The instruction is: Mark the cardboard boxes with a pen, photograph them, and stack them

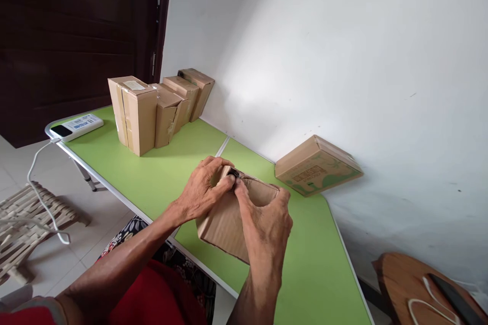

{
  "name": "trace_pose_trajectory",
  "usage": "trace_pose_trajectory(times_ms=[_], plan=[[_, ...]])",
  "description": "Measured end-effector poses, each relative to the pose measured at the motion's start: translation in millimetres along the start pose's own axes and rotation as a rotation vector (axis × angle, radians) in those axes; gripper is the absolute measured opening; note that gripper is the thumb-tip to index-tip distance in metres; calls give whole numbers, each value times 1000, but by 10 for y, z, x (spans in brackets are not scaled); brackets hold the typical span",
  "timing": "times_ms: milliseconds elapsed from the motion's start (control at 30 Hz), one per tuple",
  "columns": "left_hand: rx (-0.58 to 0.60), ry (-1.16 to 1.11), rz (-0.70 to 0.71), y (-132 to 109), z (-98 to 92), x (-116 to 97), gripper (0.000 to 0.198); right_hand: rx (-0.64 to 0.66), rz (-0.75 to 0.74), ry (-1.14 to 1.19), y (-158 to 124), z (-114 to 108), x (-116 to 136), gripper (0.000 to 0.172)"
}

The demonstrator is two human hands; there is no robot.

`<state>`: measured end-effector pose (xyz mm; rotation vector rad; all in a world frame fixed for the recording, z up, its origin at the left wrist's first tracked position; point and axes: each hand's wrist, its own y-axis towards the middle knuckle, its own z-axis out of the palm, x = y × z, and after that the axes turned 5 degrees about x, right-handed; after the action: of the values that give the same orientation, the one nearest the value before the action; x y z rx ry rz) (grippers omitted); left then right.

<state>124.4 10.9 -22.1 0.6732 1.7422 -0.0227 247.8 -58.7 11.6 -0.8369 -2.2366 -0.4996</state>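
Observation:
A small brown cardboard box [224, 226] stands on the green table [160, 172] right in front of me. My left hand [204, 193] curls over the box's top left corner, fingers bent and pinching at the top edge. My right hand [267, 223] grips the box's top right side, its thumb meeting the left fingers at a small dark thing [233, 173] on the top edge that I cannot make out. Both hands hold the box.
A row of several sealed cardboard boxes [139, 111] stands at the table's far left. Another box [316, 165] with green print leans against the white wall. A white device [76, 126] with a cable lies at the left end. A wooden stool [419, 284] sits at lower right.

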Motion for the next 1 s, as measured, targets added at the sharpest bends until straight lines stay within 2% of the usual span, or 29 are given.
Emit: trace_pose_trajectory(times_ms=[100, 367, 433, 500, 600, 667, 733, 800, 900, 1000], plan=[[-26, 33, 20, 26, 31, -22, 27, -13, -23, 6, 0, 13, -14, 82], [3, 34, 49, 7, -15, 1, 33, -60, -72, 10, 14, 55, -77, 84], [48, 19, 66, -2, -35, 30, 36, -67, -68, 9, 18, 57, -69, 84], [167, 8, 113, -17, -56, 79, 53, -55, -64, 24, 17, 47, -62, 86], [301, 36, 167, -33, -81, 171, 95, 1, -67, 128, 23, -8, -155, 84], [303, 41, 136, -27, -94, 224, 102, -16, -47, 253, 57, -72, -368, 77], [307, 14, 86, -11, -107, 256, 101, -98, 1, 321, 121, -146, -718, 72], [318, -9, 64, 8, -116, 261, 100, -141, 63, 183, 191, -206, -1142, 67], [308, -30, 64, 23, -119, 235, 96, -49, 157, -63, 239, -205, -1685, 61], [310, -48, 61, 26, -119, 210, 94, -11, 164, -87, 199, -73, -1937, 50]])
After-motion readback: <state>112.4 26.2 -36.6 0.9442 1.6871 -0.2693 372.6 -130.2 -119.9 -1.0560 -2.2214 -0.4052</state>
